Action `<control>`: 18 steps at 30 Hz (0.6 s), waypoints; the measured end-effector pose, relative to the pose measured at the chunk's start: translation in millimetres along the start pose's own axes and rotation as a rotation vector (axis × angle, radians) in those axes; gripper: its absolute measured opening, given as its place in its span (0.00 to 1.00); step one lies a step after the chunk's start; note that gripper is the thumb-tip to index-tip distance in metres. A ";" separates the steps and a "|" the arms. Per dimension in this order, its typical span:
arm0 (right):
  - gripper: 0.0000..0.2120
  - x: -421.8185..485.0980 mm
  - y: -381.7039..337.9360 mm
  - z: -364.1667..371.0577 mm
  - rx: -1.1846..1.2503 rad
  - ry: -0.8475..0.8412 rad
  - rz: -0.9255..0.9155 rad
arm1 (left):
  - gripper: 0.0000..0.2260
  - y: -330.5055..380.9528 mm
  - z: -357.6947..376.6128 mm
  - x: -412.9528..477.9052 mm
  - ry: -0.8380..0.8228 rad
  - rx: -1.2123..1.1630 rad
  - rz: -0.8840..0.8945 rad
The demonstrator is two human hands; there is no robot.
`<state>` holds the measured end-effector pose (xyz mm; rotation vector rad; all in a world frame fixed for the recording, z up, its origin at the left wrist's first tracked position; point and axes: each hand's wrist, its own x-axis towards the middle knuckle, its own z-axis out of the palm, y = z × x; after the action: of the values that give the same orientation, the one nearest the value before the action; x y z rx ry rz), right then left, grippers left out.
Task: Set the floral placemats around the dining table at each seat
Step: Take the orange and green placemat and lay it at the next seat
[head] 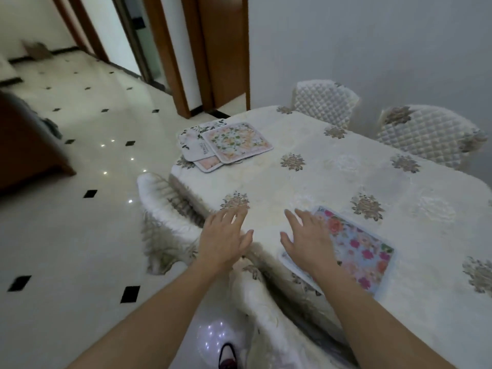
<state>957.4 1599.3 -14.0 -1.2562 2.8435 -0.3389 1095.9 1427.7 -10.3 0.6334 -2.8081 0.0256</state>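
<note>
A blue placemat with pink flowers (359, 251) lies flat near the table's near edge. My right hand (306, 238) is over its left end with fingers spread and straight; whether it touches the mat I cannot tell. My left hand (226, 233) hovers open over the bare tablecloth just left of it, holding nothing. At the table's far left corner lies a small pile of placemats (229, 143): a green-and-peach floral one on top, a white leafy one and a pink one under it.
The dining table (306, 179) wears a cream cloth with embroidered flowers. Quilted chairs stand at the far side (323, 102) (426, 135); covered chairs are tucked in at the near side (165, 217) (269, 315). Tiled floor (80, 235) lies to the left, a wooden door frame (223, 54) behind.
</note>
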 end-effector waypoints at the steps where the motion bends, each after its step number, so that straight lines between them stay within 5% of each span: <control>1: 0.28 3.8 -12.9 2.2 -0.002 -0.003 -0.042 | 0.23 -11.7 -6.4 -10.2 0.013 0.005 -0.045; 18: 0.25 67.8 -290.5 52.3 0.059 -0.020 -0.612 | 0.24 -234.0 -52.6 -153.3 0.041 0.152 -0.596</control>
<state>1128.5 1349.7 -1.0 -2.0726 2.3398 -0.4025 1341.7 1284.3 -8.3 1.4553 -2.4813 0.1351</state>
